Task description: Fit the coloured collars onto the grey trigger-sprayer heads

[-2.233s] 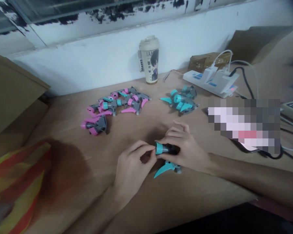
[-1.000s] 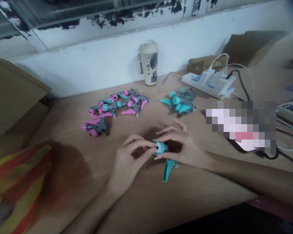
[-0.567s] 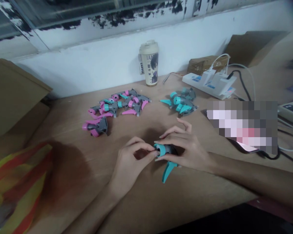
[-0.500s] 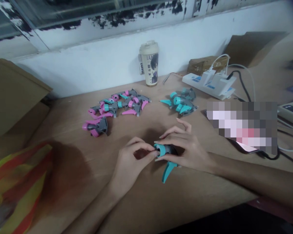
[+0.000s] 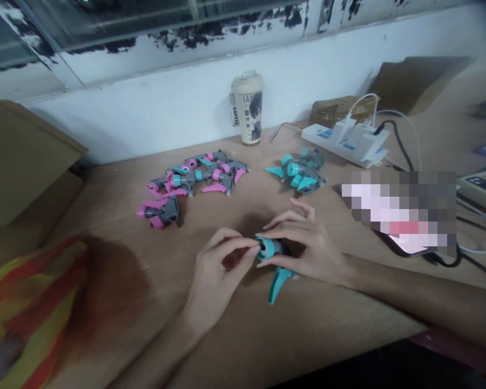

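Observation:
My right hand (image 5: 308,243) grips a teal and grey trigger sprayer head (image 5: 268,248) with thumb and fingers around its body. The teal collar faces left with its open end, and the teal trigger (image 5: 278,285) points down toward the table's front. At the collar's mouth, the thumb and index finger of my left hand (image 5: 222,270) are pinched together. Whatever lies between those fingertips is too small or hidden to make out. Beyond the hands lie a pile of pink, teal and grey sprayer heads (image 5: 222,178) and a smaller pile of teal ones (image 5: 294,168).
A lidded coffee cup (image 5: 249,111) stands by the wall. To the right are a power strip (image 5: 344,143) with plugs and cables, and a phone (image 5: 405,216), blurred out. Cardboard (image 5: 20,156) stands at left, with a red and yellow bag (image 5: 32,308) in front.
My left fingertips have shifted very slightly at the collar's mouth. The sprayer head stays in my right hand, almost unmoved, and the piles are the same.

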